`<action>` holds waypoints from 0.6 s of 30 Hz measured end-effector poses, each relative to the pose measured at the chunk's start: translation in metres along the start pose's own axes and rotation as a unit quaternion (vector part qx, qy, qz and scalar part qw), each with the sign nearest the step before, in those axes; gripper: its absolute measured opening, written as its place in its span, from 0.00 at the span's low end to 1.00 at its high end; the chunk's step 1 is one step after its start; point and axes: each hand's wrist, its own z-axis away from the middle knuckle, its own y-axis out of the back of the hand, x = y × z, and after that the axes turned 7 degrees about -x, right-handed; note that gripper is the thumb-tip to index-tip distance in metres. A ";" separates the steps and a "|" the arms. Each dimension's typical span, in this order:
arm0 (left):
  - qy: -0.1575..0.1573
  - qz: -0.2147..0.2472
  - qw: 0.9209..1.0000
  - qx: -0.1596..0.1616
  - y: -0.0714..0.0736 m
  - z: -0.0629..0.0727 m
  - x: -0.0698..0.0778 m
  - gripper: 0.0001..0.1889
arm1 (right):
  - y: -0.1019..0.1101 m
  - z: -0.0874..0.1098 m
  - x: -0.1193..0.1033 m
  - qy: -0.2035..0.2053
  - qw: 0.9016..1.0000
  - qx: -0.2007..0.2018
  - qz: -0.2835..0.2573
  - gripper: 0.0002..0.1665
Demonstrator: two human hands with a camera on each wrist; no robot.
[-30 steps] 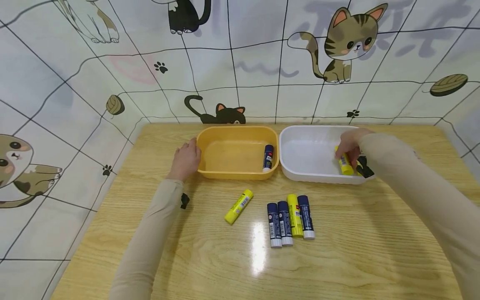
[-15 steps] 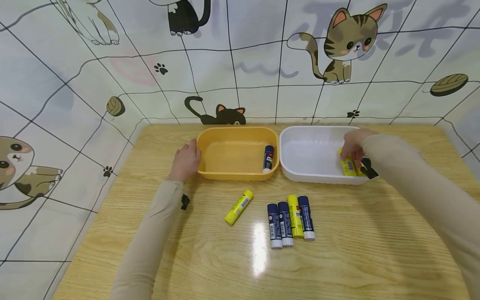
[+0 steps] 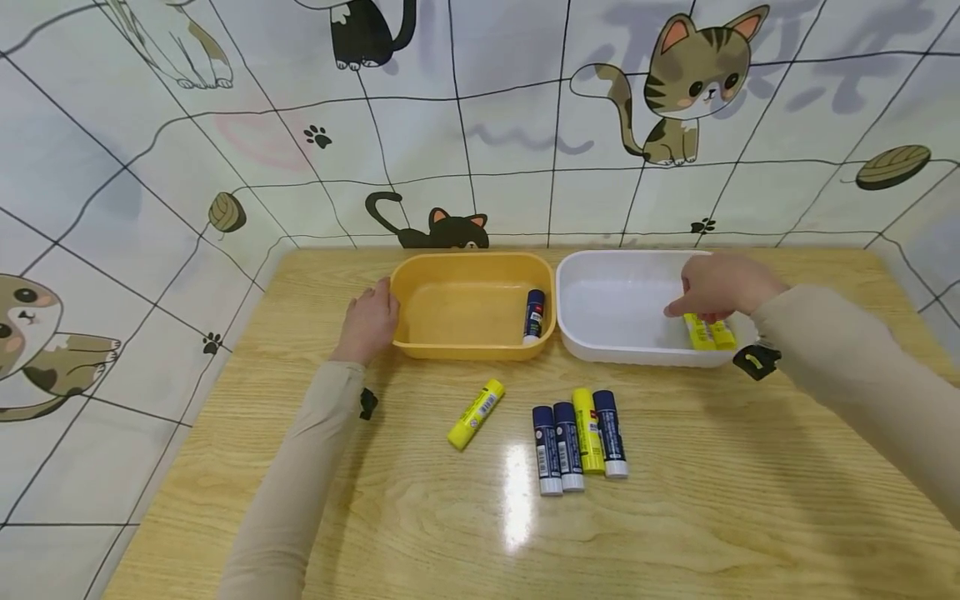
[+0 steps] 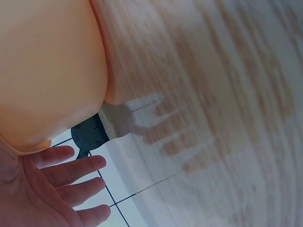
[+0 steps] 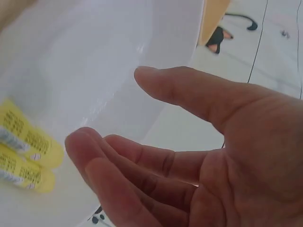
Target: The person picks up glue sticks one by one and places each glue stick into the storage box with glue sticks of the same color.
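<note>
My left hand rests against the left end of the orange plastic tray; in the left wrist view its fingers are spread and fairly straight beside the tray wall. One navy glue stick lies inside that tray at its right end. Over the right part of the white tray hovers my right hand, holding nothing. In the right wrist view its thumb and fingers are apart. Two yellow glue sticks lie side by side in the white tray, partly hidden by the hand in the head view.
On the wooden table a yellow glue stick lies slanted, alone. To its right is a row of several glue sticks, navy ones and one yellow. A cat-print wall covering stands behind the trays.
My right hand has let go of a yellow glue stick, which lies beside another in the white tray, and has lifted slightly. My left hand stays at the orange tray.
</note>
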 end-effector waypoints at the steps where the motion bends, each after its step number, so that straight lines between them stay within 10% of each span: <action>1: -0.001 0.000 1.000 0.000 0.000 0.000 0.000 0.25 | -0.003 0.004 -0.004 0.005 1.000 0.009 0.013 0.22; 18: 0.000 0.006 1.000 -0.002 0.000 0.001 0.000 0.25 | -0.036 0.034 -0.051 0.064 0.990 0.096 0.080 0.18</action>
